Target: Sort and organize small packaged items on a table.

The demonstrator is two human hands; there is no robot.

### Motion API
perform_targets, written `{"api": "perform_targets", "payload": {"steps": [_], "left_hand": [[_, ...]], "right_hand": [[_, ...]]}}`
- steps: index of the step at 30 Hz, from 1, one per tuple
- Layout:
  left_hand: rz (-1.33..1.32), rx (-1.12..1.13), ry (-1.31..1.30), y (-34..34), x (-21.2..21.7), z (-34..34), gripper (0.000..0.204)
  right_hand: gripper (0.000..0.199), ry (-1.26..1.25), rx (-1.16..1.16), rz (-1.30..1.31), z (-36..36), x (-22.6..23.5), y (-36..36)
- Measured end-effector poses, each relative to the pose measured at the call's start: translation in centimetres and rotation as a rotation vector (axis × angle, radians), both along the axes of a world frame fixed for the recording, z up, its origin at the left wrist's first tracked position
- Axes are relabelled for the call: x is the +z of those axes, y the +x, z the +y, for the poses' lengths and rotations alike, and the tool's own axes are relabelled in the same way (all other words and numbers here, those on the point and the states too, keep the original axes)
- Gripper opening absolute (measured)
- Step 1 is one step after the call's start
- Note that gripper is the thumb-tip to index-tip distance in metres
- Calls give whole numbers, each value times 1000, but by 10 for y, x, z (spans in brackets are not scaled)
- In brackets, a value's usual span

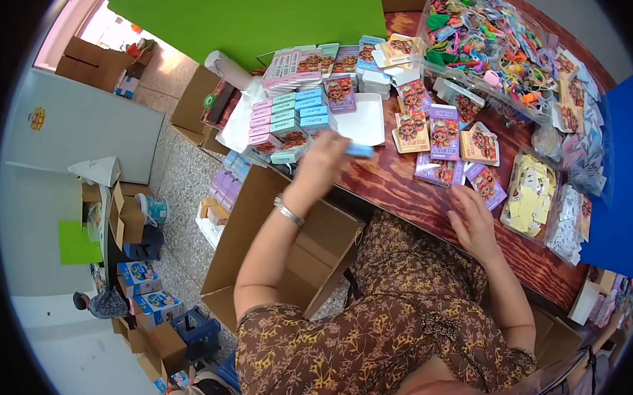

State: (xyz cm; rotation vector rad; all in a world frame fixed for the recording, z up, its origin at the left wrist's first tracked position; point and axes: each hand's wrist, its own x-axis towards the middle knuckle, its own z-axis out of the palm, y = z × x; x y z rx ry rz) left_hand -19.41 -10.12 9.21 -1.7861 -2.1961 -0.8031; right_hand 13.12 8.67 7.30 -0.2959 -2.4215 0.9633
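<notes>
My left hand (320, 162) is closed on a small light blue box (359, 150), which sticks out past its fingers. That hand hovers at the table's front edge, beside stacked blue boxes (314, 111), green boxes (283, 117) and pink boxes (260, 122). Nothing shows in my right hand (473, 222), whose fingers are apart at the table edge. Just beyond its fingertips lie purple printed boxes (444, 139), one a loose purple box (485, 183), mixed with orange printed cards (480, 146).
A clear bin (481, 81) of colourful trinkets stands at the back right. Nearer are a tray of yellow pieces (530, 194) and a bag of white pieces (566, 218). Flat printed cartons (296, 65) lie at the back. An open cardboard box (251, 228) sits below the table edge.
</notes>
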Motion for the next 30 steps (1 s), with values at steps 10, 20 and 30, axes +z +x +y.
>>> {"api": "perform_targets", "payload": {"steps": [10,20,30], "left_hand": [[408,369,-312,-74,-31,-16,42],[316,367,-332,-43,-7,-18,54],[309,123,-33,16,1,25,44]], "right_hand": [[40,113,-185,2,37,-14,1],[18,272,-423,-16,153,10,-72],[44,247,-520,-528,168,-15,-103]]}}
